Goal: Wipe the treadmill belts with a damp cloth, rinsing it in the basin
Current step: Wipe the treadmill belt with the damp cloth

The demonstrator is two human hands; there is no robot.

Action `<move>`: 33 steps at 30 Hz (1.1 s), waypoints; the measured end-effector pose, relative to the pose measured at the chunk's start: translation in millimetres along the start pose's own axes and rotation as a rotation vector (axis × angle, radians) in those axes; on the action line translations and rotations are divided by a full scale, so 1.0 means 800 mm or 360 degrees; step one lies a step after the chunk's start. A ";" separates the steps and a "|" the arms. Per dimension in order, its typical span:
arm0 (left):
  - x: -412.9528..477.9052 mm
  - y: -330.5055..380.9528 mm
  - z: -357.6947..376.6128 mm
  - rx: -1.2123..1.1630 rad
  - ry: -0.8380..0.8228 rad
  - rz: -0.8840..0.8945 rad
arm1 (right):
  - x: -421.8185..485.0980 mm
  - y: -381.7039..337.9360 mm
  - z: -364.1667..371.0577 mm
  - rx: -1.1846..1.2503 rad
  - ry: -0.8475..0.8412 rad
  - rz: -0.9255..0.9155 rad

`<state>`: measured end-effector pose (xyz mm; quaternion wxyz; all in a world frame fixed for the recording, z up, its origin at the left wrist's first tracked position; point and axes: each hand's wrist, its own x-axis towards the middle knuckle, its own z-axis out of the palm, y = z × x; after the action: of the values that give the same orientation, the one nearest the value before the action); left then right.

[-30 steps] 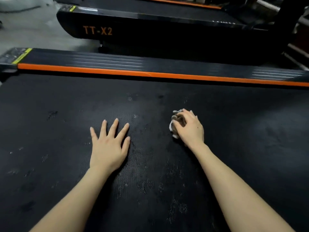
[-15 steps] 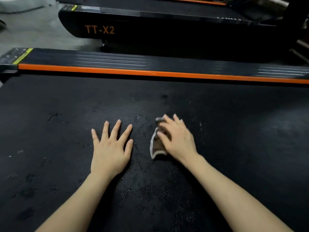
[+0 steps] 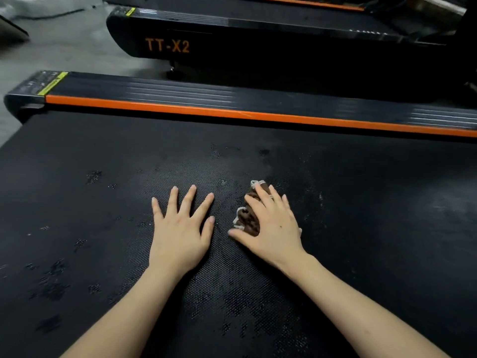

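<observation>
The black dimpled treadmill belt (image 3: 361, 202) in front of me, speckled with dark blotches and edged at its far side by an orange strip (image 3: 232, 113), carries my left hand (image 3: 180, 228) lying flat, fingers spread, just beside the bunched brown cloth (image 3: 249, 218) under my right hand (image 3: 271, 226).

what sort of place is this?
Probably a gym or a treadmill storeroom: a black treadmill belt fills the foreground, a second treadmill marked TT-X2 stands behind it, and there is bare grey floor between them.
</observation>
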<state>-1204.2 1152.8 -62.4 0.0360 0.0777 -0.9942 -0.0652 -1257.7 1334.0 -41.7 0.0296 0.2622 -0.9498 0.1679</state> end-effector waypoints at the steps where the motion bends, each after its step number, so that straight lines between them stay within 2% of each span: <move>1: 0.000 0.000 0.000 -0.0001 0.0004 0.0000 | 0.003 0.001 0.003 0.0043 0.0102 -0.0015; 3: 0.000 -0.001 0.000 -0.0005 0.0008 -0.0003 | 0.012 0.009 0.008 0.0101 0.0254 -0.0078; 6: -0.001 -0.001 0.001 -0.0013 0.0002 0.0006 | 0.045 0.042 0.002 0.0101 0.0168 -0.0052; 10: -0.001 -0.001 0.001 -0.0010 -0.0005 -0.0007 | 0.113 0.087 -0.004 0.0085 0.0305 0.0429; 12: -0.001 -0.001 0.001 -0.0008 -0.0009 -0.0009 | 0.116 0.074 0.001 0.0102 0.0363 0.0529; 14: -0.001 -0.001 0.001 -0.0003 -0.0014 -0.0009 | 0.091 0.043 0.011 0.0124 0.0342 0.0323; 17: 0.000 -0.001 0.001 -0.0005 -0.0024 0.0005 | 0.035 0.000 0.022 0.0239 0.0161 -0.0220; 19: -0.001 -0.002 0.001 -0.0009 -0.0030 0.0013 | 0.034 0.011 0.018 0.0225 0.0162 -0.0404; 20: -0.001 -0.002 0.000 -0.0008 -0.0028 0.0016 | 0.046 0.026 0.016 0.0194 0.0202 -0.0362; 23: -0.002 -0.003 -0.001 -0.0021 -0.0047 0.0011 | 0.088 0.077 -0.003 0.0202 0.0304 0.0252; 25: -0.002 -0.003 -0.004 -0.0034 -0.0058 0.0007 | 0.100 0.092 -0.006 0.0192 0.0325 0.0471; 30: 0.034 -0.013 -0.016 -0.0003 -0.0012 0.0040 | 0.100 0.093 -0.005 0.0184 0.0311 0.0465; 33: 0.073 -0.030 -0.015 0.0082 -0.0075 -0.0055 | 0.099 0.094 -0.007 0.0172 0.0339 0.0423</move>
<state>-1256.9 1118.8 -49.9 0.0094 0.0943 -0.9946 -0.0421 -1364.7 1358.0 -48.1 0.0936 0.1164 -0.9572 0.2478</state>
